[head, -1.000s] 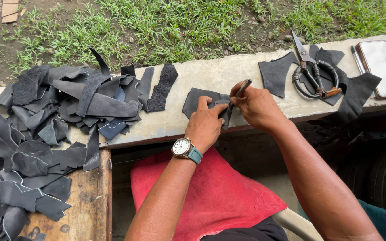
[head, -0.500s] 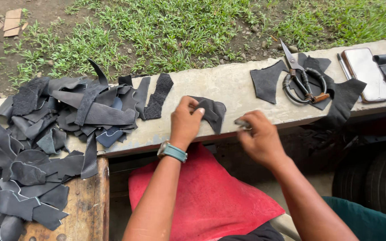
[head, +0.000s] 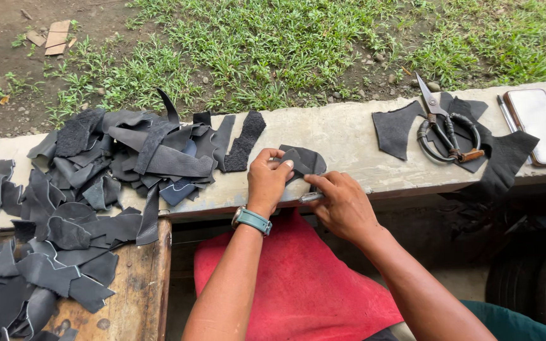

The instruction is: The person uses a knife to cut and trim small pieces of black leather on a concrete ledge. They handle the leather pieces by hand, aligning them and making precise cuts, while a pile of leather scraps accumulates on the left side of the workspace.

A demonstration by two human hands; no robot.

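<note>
Nearest the camera a red cloth point(head: 298, 284) lies over the person's lap, likely to catch scraps and shield the legs. Just above it the two forearms reach out to the edge of a concrete ledge point(head: 349, 136). The left hand point(head: 268, 181), with a teal-strapped watch point(head: 252, 220) at the wrist, curls its fingers down on a small dark leather piece point(head: 308, 161), pressing it flat on the ledge so that it cannot slide. The right hand point(head: 344, 203) sits just beside it, closed in a pinch around a thin metal tool point(head: 311, 197) whose tip points toward the near edge of the piece; what kind of tool it is cannot be told from here. The piece lies at the front lip of the ledge, where both hands can bear on it.

To the left, a wooden bench point(head: 137, 284) and the ledge carry a loose heap of dark leather offcuts point(head: 96, 183), kept within reach of the left arm. Farther right on the ledge more cut pieces lie under a pair of large shears point(head: 443, 123), laid down with blades apart, and beside them rests a phone point(head: 535, 125) in a case. Beyond the ledge is grass point(head: 285, 44) and bare earth
</note>
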